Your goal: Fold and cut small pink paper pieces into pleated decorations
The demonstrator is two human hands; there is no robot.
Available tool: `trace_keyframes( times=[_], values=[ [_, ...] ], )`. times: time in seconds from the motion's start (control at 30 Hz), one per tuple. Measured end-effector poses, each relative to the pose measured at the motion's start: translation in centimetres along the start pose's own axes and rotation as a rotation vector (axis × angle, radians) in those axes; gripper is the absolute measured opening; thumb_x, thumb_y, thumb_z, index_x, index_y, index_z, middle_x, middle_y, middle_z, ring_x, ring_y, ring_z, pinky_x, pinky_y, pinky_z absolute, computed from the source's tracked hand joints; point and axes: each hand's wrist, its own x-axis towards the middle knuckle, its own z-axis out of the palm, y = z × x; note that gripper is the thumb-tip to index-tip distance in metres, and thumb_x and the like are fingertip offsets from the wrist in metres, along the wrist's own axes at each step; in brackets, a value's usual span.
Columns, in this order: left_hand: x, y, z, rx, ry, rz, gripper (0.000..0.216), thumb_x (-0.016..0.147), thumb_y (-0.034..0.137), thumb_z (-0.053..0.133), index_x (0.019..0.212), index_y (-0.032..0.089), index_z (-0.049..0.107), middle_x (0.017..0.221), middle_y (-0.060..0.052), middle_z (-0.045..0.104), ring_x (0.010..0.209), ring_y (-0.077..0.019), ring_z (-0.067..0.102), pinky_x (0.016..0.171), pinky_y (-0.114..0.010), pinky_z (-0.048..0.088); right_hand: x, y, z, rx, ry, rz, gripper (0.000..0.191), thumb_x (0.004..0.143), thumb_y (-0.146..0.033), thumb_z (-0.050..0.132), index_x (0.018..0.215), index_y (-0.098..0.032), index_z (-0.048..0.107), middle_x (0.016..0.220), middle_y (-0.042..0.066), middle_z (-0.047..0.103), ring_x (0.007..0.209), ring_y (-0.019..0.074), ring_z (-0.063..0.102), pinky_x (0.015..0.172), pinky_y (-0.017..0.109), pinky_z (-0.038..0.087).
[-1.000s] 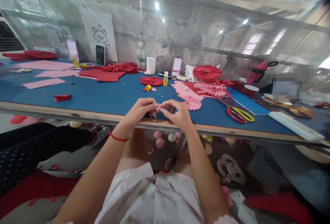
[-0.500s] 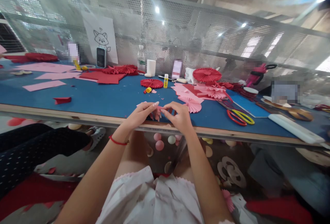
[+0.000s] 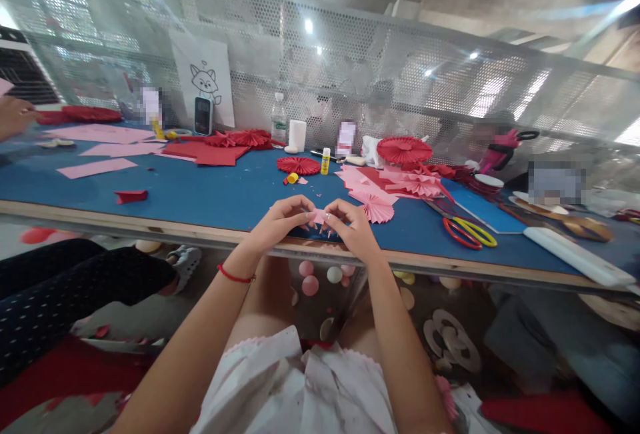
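Observation:
My left hand [image 3: 278, 225] and my right hand [image 3: 352, 229] meet above the table's front edge. Between their fingertips they pinch a small piece of folded pink paper [image 3: 318, 217]. A pleated pink paper fan [image 3: 377, 209] lies just beyond my right hand, beside a heap of pink and red paper [image 3: 373, 183]. Red-and-yellow-handled scissors [image 3: 463, 234] rest farther to the right. A round red paper fan [image 3: 299, 165] and a yellow glue stick [image 3: 325, 161] stand ahead of my hands. A red thread bracelet [image 3: 234, 277] circles my left wrist.
A co-worker's hand [image 3: 15, 116] shows at the far left, past pink and red paper sheets [image 3: 115, 149] on the blue table mat [image 3: 200, 201]. A perforated metal screen [image 3: 350, 54] closes the far side. A white ruler [image 3: 579, 256] lies at right.
My fingers have drawn closer around the pink paper, and the long pink piece showing left of my hand earlier no longer sticks out. The whole view has shifted slightly.

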Motion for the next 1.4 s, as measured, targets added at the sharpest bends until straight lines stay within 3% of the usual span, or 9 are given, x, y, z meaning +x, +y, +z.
trace_keyframes(
  times=[0.43, 0.83, 1.03, 1.27, 1.4],
  values=[
    [-0.01, 0.00, 0.02, -0.015, 0.035, 0.024, 0.030, 0.075, 0.046, 0.081, 0.077, 0.017, 0.071, 0.078, -0.002, 0.071, 0.077, -0.0170, 0.063, 0.078, -0.029, 0.049, 0.11, 0.47, 0.15, 0.091, -0.061, 0.049, 0.023, 0.097, -0.042, 0.055, 0.089, -0.021, 0.057, 0.075, -0.002, 0.064, 0.061, 0.0110, 0.058, 0.063, 0.024, 0.048],
    [-0.01, -0.17, -0.42, -0.003, -0.091, 0.000, 0.026, 0.078, 0.043, 0.077, 0.079, 0.017, 0.075, 0.080, -0.005, 0.072, 0.080, -0.0202, 0.065, 0.080, -0.030, 0.049, -0.15, 0.36, 0.03, 0.016, -0.090, 0.022, 0.028, 0.101, -0.046, 0.049, 0.087, -0.023, 0.052, 0.063, -0.006, 0.051, 0.057, 0.0118, 0.051, 0.058, 0.024, 0.041],
    [0.23, -0.23, -0.39, -0.029, -0.108, 0.030, 0.023, 0.081, 0.040, 0.075, 0.079, 0.017, 0.075, 0.082, -0.005, 0.074, 0.083, -0.0201, 0.067, 0.085, -0.031, 0.050, 0.26, 0.64, 0.34, -0.149, 0.017, -0.044, 0.024, 0.101, -0.041, 0.051, 0.085, -0.022, 0.053, 0.068, -0.003, 0.055, 0.061, 0.0135, 0.052, 0.061, 0.027, 0.039],
    [0.46, -0.33, -0.30, 0.011, -0.080, 0.041, 0.024, 0.083, 0.042, 0.074, 0.080, 0.018, 0.074, 0.081, -0.005, 0.074, 0.082, -0.0202, 0.068, 0.083, -0.031, 0.051, 0.03, 0.52, 0.69, -0.275, 0.263, -0.187, 0.012, 0.095, -0.032, 0.060, 0.092, -0.023, 0.053, 0.079, -0.002, 0.053, 0.063, 0.0130, 0.048, 0.061, 0.028, 0.038],
    [0.48, -0.62, -0.31, 0.053, -0.051, 0.055, 0.026, 0.086, 0.042, 0.073, 0.081, 0.017, 0.074, 0.082, -0.005, 0.074, 0.083, -0.0202, 0.067, 0.082, -0.030, 0.051, -0.19, 0.30, 0.48, -0.300, 0.267, -0.276, 0.004, 0.096, -0.028, 0.060, 0.096, -0.024, 0.058, 0.080, -0.001, 0.055, 0.062, 0.0128, 0.049, 0.061, 0.028, 0.042]
  ],
)
